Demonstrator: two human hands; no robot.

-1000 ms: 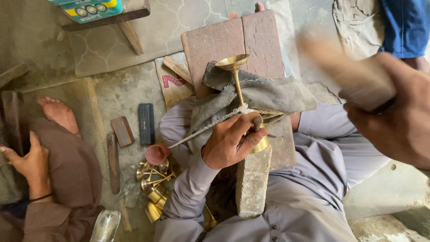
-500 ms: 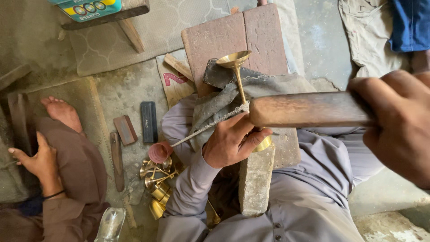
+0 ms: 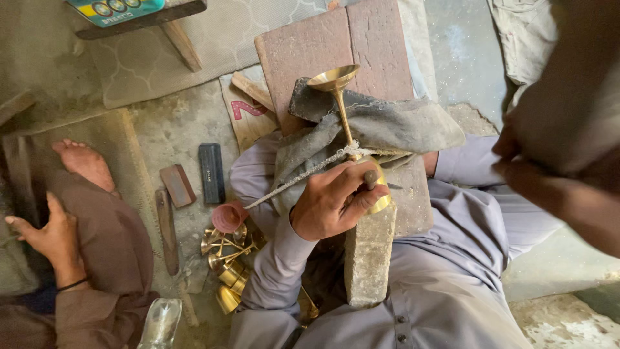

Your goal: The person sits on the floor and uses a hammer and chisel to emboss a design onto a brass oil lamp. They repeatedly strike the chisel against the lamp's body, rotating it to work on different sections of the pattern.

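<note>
The reddish stone slab [image 3: 323, 52] lies across the person's lap, a grey rag [image 3: 394, 126] bunched on it. The right hand [image 3: 555, 148] has swung up close to the camera since half a second ago; it is a blur now, so I cannot tell whether its grip keeps the long wooden mallet seen then. The left hand [image 3: 332, 203] stays where it was, grip wrapped around the thin metal punch [image 3: 284, 184], pinning the slender brass goblet [image 3: 342, 110] against the rag. The strike looks spent.
</note>
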